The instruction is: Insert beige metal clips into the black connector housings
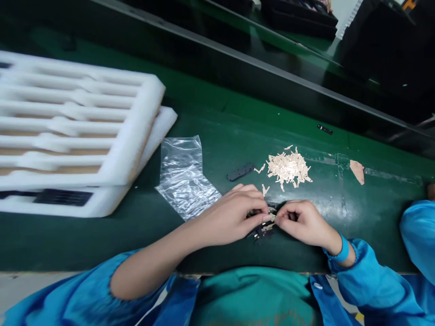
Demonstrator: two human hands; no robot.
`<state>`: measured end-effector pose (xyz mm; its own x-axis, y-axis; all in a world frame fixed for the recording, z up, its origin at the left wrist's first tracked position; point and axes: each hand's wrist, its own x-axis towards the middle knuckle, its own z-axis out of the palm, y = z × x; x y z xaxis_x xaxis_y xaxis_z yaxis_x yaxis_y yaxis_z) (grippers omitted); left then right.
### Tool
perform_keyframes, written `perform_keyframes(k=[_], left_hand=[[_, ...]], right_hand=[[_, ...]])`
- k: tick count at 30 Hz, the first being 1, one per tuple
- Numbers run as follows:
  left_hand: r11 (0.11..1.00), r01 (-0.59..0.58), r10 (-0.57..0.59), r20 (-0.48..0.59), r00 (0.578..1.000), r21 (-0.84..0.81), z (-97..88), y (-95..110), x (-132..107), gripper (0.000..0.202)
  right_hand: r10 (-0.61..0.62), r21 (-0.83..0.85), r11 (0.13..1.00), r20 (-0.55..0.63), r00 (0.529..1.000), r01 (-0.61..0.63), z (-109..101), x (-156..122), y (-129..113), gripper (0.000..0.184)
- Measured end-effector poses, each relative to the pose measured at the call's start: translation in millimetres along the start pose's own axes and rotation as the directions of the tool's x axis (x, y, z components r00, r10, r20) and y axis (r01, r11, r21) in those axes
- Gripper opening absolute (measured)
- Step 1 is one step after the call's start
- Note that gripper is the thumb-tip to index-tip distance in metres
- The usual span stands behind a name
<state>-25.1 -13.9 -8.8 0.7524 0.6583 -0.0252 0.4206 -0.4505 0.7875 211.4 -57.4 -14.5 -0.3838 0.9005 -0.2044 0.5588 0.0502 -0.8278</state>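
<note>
My left hand (234, 213) and my right hand (301, 222) meet near the front edge of a green work surface (238, 136). Both are pinched closed on a small black part with brass-coloured bits (265, 226), held between the fingertips. Just beyond my hands lies a heap of several small beige strips (288, 166), with a few loose ones (264, 189) closer to my left hand. A flat black strip part (240, 172) lies left of the heap.
A crumpled clear plastic bag (185, 179) lies left of my hands. Two stacked white foam trays (74, 131) with long slots fill the left side. A small black piece (324, 130) and a tan scrap (357, 171) lie at the right. Another person's blue sleeve (419, 231) shows at the far right.
</note>
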Motion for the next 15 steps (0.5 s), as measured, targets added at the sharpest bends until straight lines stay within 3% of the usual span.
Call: perform_keyframes(k=[5, 8, 11, 13, 15], left_hand=[[0.997, 0.027, -0.032, 0.062, 0.998, 0.077, -3.6, 2, -3, 0.029], [0.988, 0.034, -0.045, 0.074, 0.996, 0.150, -2.7, 0, -5, 0.024], [0.984, 0.065, -0.064, -0.007, 0.998, 0.169, -0.1, -3, -5, 0.019], [0.995, 0.081, -0.076, -0.091, 0.993, 0.059, -0.2, -1, -4, 0.028], [0.984, 0.094, -0.121, -0.177, 0.977, -0.150, -3.4, 2, -1, 0.023]], right_hand=[[-0.077, 0.057, 0.996, 0.090, 0.993, 0.072, -7, 4, 0, 0.018], [-0.023, 0.128, 0.992, 0.092, 0.995, 0.011, -13, 7, 0, 0.017], [0.082, 0.210, 0.973, 0.076, 0.994, -0.096, -17, 11, -2, 0.014], [0.112, 0.263, 0.957, 0.057, 0.992, -0.124, -18, 14, -4, 0.016], [0.108, 0.310, 0.944, 0.034, 0.994, -0.114, -18, 17, -7, 0.019]])
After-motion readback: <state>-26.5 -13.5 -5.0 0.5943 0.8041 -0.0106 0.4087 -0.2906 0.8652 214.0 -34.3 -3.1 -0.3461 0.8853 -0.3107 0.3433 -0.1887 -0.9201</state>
